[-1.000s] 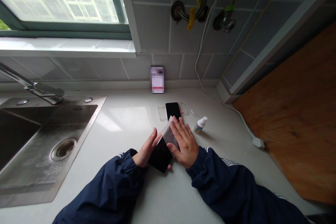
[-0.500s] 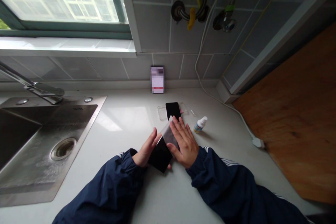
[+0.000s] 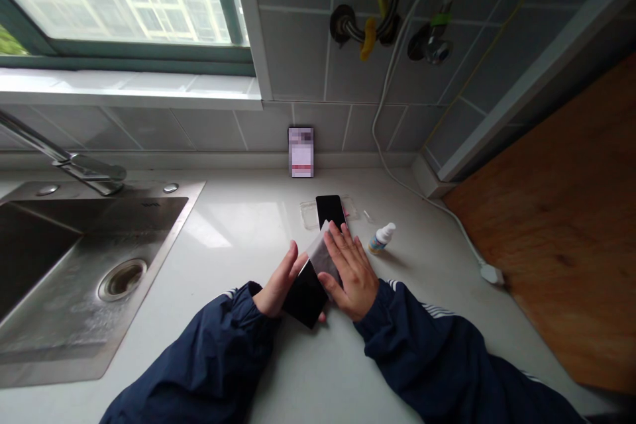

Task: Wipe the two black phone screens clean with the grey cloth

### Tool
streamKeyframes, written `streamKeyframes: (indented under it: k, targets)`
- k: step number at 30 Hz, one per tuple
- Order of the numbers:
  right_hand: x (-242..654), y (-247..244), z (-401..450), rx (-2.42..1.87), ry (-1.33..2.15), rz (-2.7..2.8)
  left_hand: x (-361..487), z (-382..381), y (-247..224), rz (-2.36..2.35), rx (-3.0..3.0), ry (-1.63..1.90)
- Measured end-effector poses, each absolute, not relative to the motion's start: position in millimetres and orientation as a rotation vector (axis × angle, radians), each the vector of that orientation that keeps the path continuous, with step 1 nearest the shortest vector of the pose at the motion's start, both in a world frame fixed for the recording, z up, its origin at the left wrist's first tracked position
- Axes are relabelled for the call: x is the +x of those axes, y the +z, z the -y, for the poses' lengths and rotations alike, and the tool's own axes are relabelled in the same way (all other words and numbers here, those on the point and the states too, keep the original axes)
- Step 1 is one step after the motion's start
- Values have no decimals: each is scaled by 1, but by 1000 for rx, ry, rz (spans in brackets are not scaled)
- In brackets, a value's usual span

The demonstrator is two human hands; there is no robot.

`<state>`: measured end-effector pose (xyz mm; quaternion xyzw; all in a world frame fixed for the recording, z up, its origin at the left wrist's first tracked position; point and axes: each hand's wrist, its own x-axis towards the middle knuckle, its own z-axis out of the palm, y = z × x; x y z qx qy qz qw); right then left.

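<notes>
My left hand (image 3: 277, 285) cradles a black-screened phone (image 3: 305, 296) from its left side, thumb raised along the edge and fingertips showing at the lower right. The phone is tilted above the counter. A thin grey cloth (image 3: 319, 255) covers its upper part. My right hand (image 3: 352, 271) lies flat on the cloth, fingers stretched out and thumb apart. Just beyond my fingertips, a second phone (image 3: 330, 210) lies face up over a clear phone case (image 3: 309, 214). A small white-topped spray bottle (image 3: 382, 238) stands to the right of my right hand.
On the left is a steel sink (image 3: 106, 338) with a faucet (image 3: 92, 172). A phone with a lit, blurred screen (image 3: 301, 152) leans against the tiled wall. A white cable (image 3: 422, 197) runs down to a plug (image 3: 491, 273) near the wooden panel (image 3: 561, 238).
The whole view has shifted slightly, so things appear a little further right. Both hands keep practically the same place on the phone and cloth.
</notes>
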<state>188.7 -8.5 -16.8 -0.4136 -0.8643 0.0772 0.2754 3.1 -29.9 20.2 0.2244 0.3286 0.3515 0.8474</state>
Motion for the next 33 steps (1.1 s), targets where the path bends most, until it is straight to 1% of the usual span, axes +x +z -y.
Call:
streamKeyframes:
  k: [9, 14, 18, 28, 33]
  targets:
    - [189, -14, 11, -1040, 228, 2382, 5, 32, 23, -764, 417, 757]
    - [187, -10, 18, -923, 225, 2535, 8, 28, 15, -629, 302, 879]
    - [187, -7, 21, -828, 220, 2629, 10, 26, 11, -620, 287, 968]
    - [191, -13, 5, -1022, 155, 2407, 2, 31, 16, -680, 387, 769]
    - [188, -9, 15, -913, 210, 2497, 5, 29, 11, -619, 321, 824]
